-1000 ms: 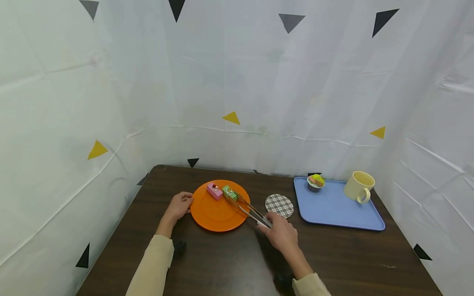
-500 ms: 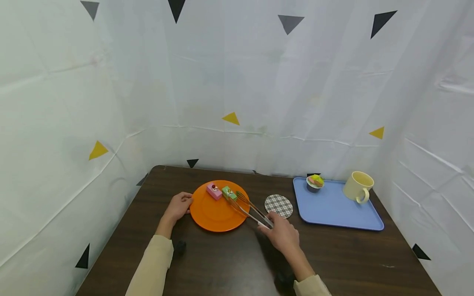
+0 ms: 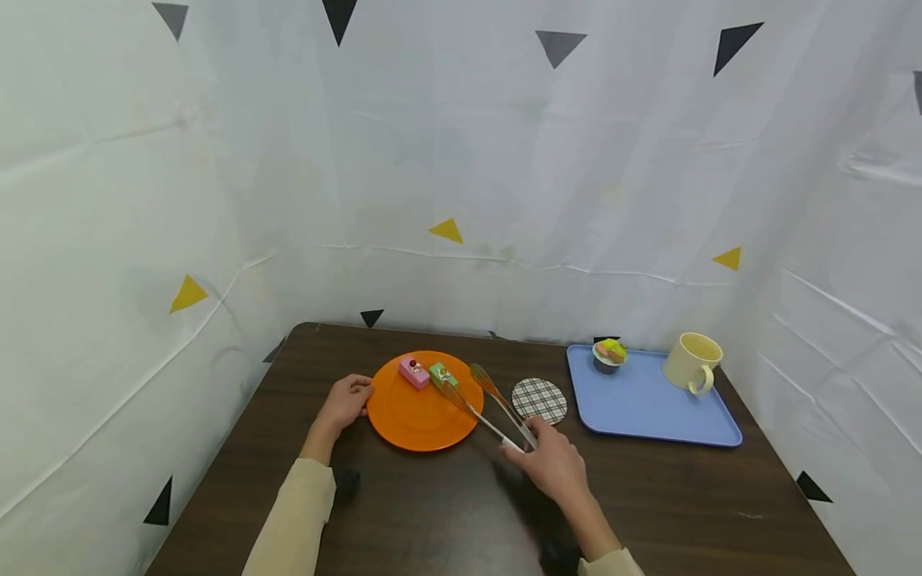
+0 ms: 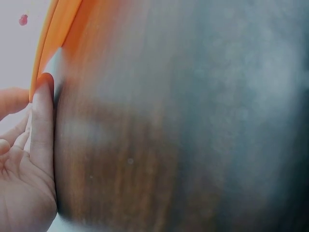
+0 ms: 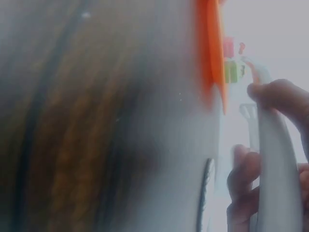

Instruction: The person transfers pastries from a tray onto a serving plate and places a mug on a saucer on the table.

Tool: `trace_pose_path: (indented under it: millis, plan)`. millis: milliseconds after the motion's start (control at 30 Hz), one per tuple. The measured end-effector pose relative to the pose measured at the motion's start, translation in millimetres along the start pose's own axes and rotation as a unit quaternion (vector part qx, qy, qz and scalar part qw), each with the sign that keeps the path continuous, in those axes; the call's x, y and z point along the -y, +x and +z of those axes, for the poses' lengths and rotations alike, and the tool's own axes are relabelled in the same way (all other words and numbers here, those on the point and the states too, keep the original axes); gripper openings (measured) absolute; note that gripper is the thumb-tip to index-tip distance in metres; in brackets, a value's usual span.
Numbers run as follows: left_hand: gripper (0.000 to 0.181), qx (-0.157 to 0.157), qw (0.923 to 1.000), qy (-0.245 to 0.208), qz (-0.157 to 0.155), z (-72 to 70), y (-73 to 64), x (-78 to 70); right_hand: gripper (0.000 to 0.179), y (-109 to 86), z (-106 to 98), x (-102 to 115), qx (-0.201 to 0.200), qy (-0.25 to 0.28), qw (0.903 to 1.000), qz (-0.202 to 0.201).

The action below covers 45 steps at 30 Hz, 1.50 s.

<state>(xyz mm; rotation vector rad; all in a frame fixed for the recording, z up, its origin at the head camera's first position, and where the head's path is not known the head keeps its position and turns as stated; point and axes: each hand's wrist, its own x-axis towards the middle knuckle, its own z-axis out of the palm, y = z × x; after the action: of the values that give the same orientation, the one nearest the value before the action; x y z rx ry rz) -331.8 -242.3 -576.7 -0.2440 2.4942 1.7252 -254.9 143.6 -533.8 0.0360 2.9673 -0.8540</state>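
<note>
At its left rim, the orange plate (image 3: 418,424) is pinched by my left hand (image 3: 346,400); the left wrist view has one digit on top of the rim (image 4: 42,43) and a finger under it. A pink toy cake (image 3: 414,374) and a green toy cake (image 3: 442,376) lie side by side on the plate's far part. My right hand (image 3: 551,462) grips metal tongs (image 3: 497,430), whose arms are spread. One tong tip is near the green cake, while the other stands off the plate's right rim. Whether that first tip touches the cake, I cannot tell.
Right of the plate lies a checked round coaster (image 3: 540,400). A blue tray (image 3: 648,420) farther right bears a small cup with a colourful topping (image 3: 609,356) and a yellow mug (image 3: 693,362). White curtains (image 3: 446,144) surround the dark wooden table (image 3: 432,512).
The tongs have spread: their right arm has swung away from the green cake to beyond the plate's rim. Both cakes, the plate and my left hand stay in place.
</note>
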Motion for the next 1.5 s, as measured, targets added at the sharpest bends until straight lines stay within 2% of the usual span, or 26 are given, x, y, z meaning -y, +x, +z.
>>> trace_pose_path:
  millis: [233, 433, 600, 900, 1267, 1500]
  plan:
    - [0.034, -0.004, 1.0000, 0.002, -0.004, 0.4, -0.1, 0.6, 0.070, -5.5, -2, -7, 0.016, 0.023, 0.9996, 0.003]
    - [0.036, 0.001, 1.0000, -0.001, -0.001, -0.2, -0.7, -1.1, 0.076, -9.0, -14, -18, -0.008, 0.022, 0.9996, 0.016]
    - [0.035, 0.004, 1.0000, -0.004, -0.003, -0.7, -0.4, -2.3, 0.076, -8.8, -29, -35, -0.032, 0.024, 0.9987, 0.032]
    - [0.035, 0.004, 1.0000, 0.001, -0.006, -1.5, 1.1, -1.1, 0.083, -6.9, -64, -69, -0.043, -0.023, 0.9958, 0.077]
    - [0.035, 0.004, 1.0000, 0.001, 0.000, 0.0, 3.5, 2.5, 0.096, -11.6, -92, -111, -0.031, -0.040, 0.9893, 0.136]
    - [0.035, 0.003, 1.0000, 0.004, 0.004, 0.0, 5.5, 4.9, 0.106, -11.8, -105, -128, -0.029, -0.031, 0.9846, 0.170]
